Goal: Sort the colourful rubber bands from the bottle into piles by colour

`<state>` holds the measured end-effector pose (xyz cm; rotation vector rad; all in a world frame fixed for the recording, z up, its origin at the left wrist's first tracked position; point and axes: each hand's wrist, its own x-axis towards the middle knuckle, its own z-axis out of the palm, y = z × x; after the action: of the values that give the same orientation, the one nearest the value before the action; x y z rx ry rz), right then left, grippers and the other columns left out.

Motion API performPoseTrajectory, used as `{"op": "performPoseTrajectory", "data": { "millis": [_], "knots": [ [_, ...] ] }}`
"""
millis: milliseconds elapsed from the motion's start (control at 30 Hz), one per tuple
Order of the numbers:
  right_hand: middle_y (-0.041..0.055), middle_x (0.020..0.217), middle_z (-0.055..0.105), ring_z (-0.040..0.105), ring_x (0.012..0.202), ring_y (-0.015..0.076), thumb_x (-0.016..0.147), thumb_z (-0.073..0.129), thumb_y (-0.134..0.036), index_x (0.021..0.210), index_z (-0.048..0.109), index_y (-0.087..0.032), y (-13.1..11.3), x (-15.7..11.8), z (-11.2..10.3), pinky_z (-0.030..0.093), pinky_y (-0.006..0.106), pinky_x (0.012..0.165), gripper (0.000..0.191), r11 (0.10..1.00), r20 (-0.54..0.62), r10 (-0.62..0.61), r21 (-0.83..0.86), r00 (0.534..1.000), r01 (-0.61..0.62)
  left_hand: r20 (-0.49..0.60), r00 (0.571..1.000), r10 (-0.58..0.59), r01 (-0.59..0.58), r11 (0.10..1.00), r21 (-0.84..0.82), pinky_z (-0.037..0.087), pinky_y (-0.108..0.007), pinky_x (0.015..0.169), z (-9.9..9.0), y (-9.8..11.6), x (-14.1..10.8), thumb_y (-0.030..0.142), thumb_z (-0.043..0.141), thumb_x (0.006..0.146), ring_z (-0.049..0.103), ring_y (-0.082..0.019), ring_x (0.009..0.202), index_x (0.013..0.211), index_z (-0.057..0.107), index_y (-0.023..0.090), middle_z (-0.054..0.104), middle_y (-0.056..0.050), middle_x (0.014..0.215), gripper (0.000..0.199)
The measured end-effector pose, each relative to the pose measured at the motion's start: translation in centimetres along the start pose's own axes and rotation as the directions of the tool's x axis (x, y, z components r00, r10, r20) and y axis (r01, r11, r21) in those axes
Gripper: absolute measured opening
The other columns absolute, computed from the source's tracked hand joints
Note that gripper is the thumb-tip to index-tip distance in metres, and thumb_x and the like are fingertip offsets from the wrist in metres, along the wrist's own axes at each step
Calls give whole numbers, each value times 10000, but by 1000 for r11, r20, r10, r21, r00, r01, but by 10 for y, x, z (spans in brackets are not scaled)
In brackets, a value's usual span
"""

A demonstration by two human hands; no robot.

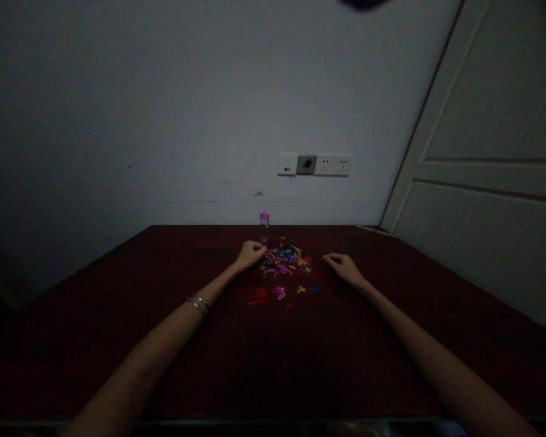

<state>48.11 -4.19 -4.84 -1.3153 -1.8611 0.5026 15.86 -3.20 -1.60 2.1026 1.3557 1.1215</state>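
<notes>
A heap of small loops in many colours, which look like rubber bands, lies on the dark red table. My left hand is at the heap's left edge, thumb and fingers pinched together; anything between them is too small to make out. To the right of the heap, apart from it, my right hand rests low with curled, closed fingertips. Nearer me lie small groups of red loops, pink loops, yellow loops and blue loops. One single pink loop lies in front of them.
A clear bottle with a pink cap stands behind the heap, close to my left hand. Behind the table is a pale wall with sockets. A white panelled door stands at the right. The light is dim.
</notes>
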Motion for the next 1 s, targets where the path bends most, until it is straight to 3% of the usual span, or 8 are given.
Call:
{"op": "performPoseTrajectory", "data": {
  "millis": [67,133,200,233,367,467,800,1000],
  "knots": [
    [76,815,679,610,775,212,767,448,-427,863,663,-135,0,0,0,452,306,717,376,1000,3,2,9,1000,-2,244,970,-18,24,999,-23,225,-195,444,-3,11,-1,389,487,696,326,-63,432,501,557,109,407,34,434,348],
    [73,818,679,611,778,212,764,451,-414,860,662,-138,1,1,1,450,306,720,360,1000,10,-2,11,1000,2,467,884,-33,39,999,-3,236,-196,437,-6,23,-2,380,544,659,347,-63,425,548,596,107,460,24,454,299],
    [72,817,678,610,782,213,766,447,-405,843,662,-142,1,1,1,446,304,722,348,1000,15,-11,3,1000,11,580,813,-46,18,998,53,266,-193,450,-8,33,-4,332,582,627,399,-68,444,586,617,111,516,9,493,228],
    [72,818,677,610,784,213,767,444,-401,835,662,-143,1,1,1,444,302,722,345,1000,17,-16,-3,1000,16,599,799,-45,-5,997,81,279,-192,460,-8,38,-5,305,589,618,421,-71,459,600,621,113,533,4,511,195],
    [66,795,677,610,777,212,768,440,-388,831,663,-146,0,0,0,442,299,716,335,999,20,-29,-38,999,30,599,800,-36,-94,978,185,290,-195,468,-4,46,-9,238,594,603,434,-73,471,615,624,115,533,9,517,128],
    [59,772,679,613,765,211,768,438,-379,827,668,-154,0,0,0,443,297,704,327,998,21,-28,-55,999,29,571,818,-71,-90,964,249,299,-195,472,0,45,-11,216,590,605,436,-74,468,625,624,118,522,20,513,106],
    [61,748,679,611,727,207,756,443,-372,819,673,-150,-5,-3,-1,446,303,694,326,999,11,-10,-54,1000,11,516,853,-76,-63,967,246,320,-190,482,8,42,-15,134,563,587,435,-76,464,582,613,132,518,28,500,51],
    [54,723,672,610,714,203,755,443,-372,842,670,-146,-3,-3,-2,444,291,658,332,999,9,-9,-50,1000,10,469,881,-55,-52,976,213,282,-181,436,12,50,-17,139,546,587,429,-75,449,540,605,123,502,21,469,78]
  ]
}}
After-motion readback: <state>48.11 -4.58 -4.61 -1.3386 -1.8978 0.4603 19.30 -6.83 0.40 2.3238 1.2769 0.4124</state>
